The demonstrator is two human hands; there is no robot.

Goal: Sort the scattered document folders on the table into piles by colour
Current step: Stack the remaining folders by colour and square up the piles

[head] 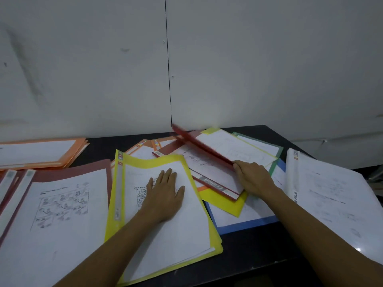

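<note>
Black and smooth, the desk (248, 255) shows bare along its near edge, between sheets of glossy plastic and paper. Nearest lies a yellow folder (182, 228), a slightly bowed rectangle with a clear spine strip and a white printed page under its see-through cover. The left hand (163, 193) rests flat on it, fingers straight and spread, palm down. At the desk's near left corner lie maroon folders (51, 214), overlapping, the top page carrying a grid of line drawings. Toward the near right corner sits a pile of white, translucent folders (331, 193). A blue folder (244, 224) lies flat right of the yellow one.

Farther in, at the middle of the heap, the right hand (252, 177) grips the red folder (207, 150), fingers curled over its thin rigid edge; that edge is tilted up and blurred, and a yellow-bordered folder (238, 150) rests against it. A green folder (277, 154) pokes out behind. Near the far left edge, orange folders (41, 152) form a neat flat stack. Behind the desk stands a pale, scuffed wall (103, 69) with a thin vertical seam.
</note>
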